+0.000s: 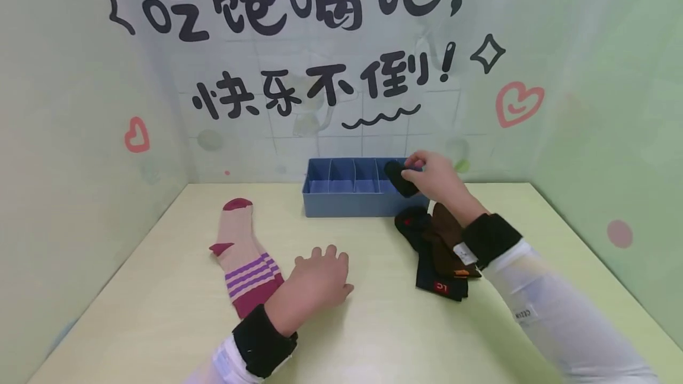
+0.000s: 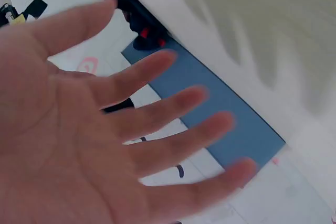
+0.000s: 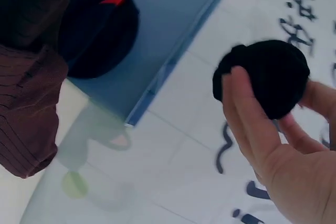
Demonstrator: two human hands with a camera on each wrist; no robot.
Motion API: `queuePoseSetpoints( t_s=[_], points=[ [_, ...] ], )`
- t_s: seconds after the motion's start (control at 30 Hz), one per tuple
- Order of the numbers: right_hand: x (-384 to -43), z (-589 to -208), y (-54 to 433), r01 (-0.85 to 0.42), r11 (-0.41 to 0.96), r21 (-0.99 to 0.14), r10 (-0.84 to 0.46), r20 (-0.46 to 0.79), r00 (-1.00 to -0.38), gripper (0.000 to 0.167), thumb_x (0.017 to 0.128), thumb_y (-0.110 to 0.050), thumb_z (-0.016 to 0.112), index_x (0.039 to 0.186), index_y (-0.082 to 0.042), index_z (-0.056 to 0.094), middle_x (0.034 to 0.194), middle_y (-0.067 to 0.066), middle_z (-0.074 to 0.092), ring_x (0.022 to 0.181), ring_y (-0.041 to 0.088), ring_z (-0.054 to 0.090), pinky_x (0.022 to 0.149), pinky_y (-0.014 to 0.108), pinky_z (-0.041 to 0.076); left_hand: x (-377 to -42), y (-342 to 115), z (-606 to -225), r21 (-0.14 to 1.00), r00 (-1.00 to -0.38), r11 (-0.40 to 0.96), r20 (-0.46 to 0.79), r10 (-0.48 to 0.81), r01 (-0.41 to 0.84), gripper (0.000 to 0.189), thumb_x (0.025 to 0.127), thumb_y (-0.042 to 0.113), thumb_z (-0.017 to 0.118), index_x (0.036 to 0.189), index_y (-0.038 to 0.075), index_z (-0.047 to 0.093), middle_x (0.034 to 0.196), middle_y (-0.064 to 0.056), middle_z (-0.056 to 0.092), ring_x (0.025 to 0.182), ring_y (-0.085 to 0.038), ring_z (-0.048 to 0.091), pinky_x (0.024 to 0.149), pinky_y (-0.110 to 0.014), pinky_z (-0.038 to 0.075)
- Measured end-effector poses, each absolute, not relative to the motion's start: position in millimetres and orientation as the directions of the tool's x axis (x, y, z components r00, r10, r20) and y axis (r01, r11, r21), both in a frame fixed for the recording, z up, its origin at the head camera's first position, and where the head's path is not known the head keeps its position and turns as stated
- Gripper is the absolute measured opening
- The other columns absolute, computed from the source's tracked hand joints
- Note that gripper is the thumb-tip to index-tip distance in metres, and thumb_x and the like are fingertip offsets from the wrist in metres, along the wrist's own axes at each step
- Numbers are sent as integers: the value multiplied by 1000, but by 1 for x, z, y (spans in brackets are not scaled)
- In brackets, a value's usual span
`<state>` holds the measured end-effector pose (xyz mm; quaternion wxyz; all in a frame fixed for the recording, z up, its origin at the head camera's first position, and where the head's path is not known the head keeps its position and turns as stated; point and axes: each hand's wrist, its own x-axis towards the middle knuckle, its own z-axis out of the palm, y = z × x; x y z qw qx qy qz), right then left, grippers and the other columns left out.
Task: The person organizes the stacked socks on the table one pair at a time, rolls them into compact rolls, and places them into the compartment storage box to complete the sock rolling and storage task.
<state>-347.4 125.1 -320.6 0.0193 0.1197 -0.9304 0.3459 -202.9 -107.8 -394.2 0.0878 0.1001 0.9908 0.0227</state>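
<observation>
A rolled black sock (image 3: 262, 77) is pinched between the thumb and fingers of my right hand (image 1: 434, 178). In the head view, that hand is over the right end of a blue divided box (image 1: 363, 205). My left hand (image 1: 319, 277) hovers above the middle of the table with fingers spread, and the left wrist view shows its palm bare. Left of it lies a pair of pink socks (image 1: 235, 224) with purple stripes and dark red toes, cuff partly behind the hand. Below the right hand are dark socks with a red label (image 1: 440, 286) and brown socks (image 1: 445, 236), overlapping.
The box stands at the back of the pale table (image 1: 363, 348), against a wall (image 1: 251, 147) with black lettering. Thin dividers split it into several compartments. Side walls (image 1: 603, 153) rise at the left and right.
</observation>
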Motion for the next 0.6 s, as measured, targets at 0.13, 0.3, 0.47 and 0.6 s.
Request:
queuePoseSetpoints(
  t_s=[0.13, 0.3, 0.47, 0.6],
  points=[
    [-374, -332, 113, -246, 743, -623, -183, 164, -969, 26, 107, -18, 56, 126, -2, 64, 132, 28, 63, 106, 44, 68, 86, 42, 59, -204, -115, -393, 37, -951, 993, -283, 122, 117, 54, 97, 45, 75, 134, 8, 64, 135, -14, 64, 121, -37, 58, 106, -72, 46],
    [-388, -352, 94, -234, 806, -544, -156, 186, -970, 25, 110, -17, 50, 122, 1, 62, 120, 30, 61, 125, 41, 46, 96, 47, 50, -206, -122, -390, 58, -930, 993, -348, 117, 104, 49, 98, 45, 73, 130, 8, 68, 127, -13, 68, 116, -35, 61, 106, -70, 47],
    [-399, -362, 76, -240, 869, -432, -167, 202, -965, 29, 114, -21, 45, 125, 4, 57, 133, 32, 47, 100, 38, 60, 85, 46, 53, -206, -126, -384, 61, -925, 994, -365, 108, 92, 48, 98, 43, 73, 130, 7, 67, 124, -14, 68, 114, -35, 61, 104, -68, 50],
    [-406, -369, 71, -232, 915, -331, -196, 139, -971, 39, 117, -23, 38, 137, 7, 52, 142, 37, 45, 97, 42, 68, 86, 48, 57, -207, -125, -384, 61, -922, 993, -370, 116, 101, 47, 99, 43, 72, 129, 7, 67, 123, -14, 69, 113, -35, 61, 103, -68, 50]
  ],
)
